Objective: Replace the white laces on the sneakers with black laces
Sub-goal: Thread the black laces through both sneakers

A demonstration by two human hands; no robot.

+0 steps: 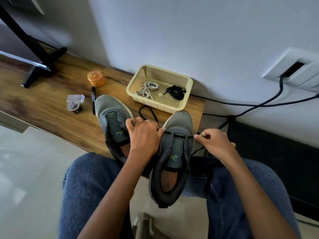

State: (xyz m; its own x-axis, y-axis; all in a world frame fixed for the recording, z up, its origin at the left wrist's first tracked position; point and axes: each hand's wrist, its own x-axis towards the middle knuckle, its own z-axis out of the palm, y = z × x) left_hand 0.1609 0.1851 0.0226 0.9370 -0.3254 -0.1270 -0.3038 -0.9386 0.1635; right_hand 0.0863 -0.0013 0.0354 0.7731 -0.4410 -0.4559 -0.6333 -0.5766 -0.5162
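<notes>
Two grey-green sneakers stand on the wooden bench, toes away from me. The left sneaker (110, 116) has no lace. A black lace (177, 134) crosses the lowest eyelets of the right sneaker (174, 157), whose heel hangs over my lap. My left hand (144, 135) pinches the lace's left end, which loops (148, 111) out over the bench. My right hand (214, 142) pinches the right end just beside the shoe. In the cream basket (188, 81) lie coiled white laces (146, 89) and a bundled black lace (175, 92).
On the bench (51, 100) left of the shoes lie a black marker (93, 99), an orange-lidded jar (96, 78), a tape roll (74, 107) and a small clear box (76, 98). A black stand (34, 54) rises at far left. Black cables (259, 104) run from a wall socket (293, 68).
</notes>
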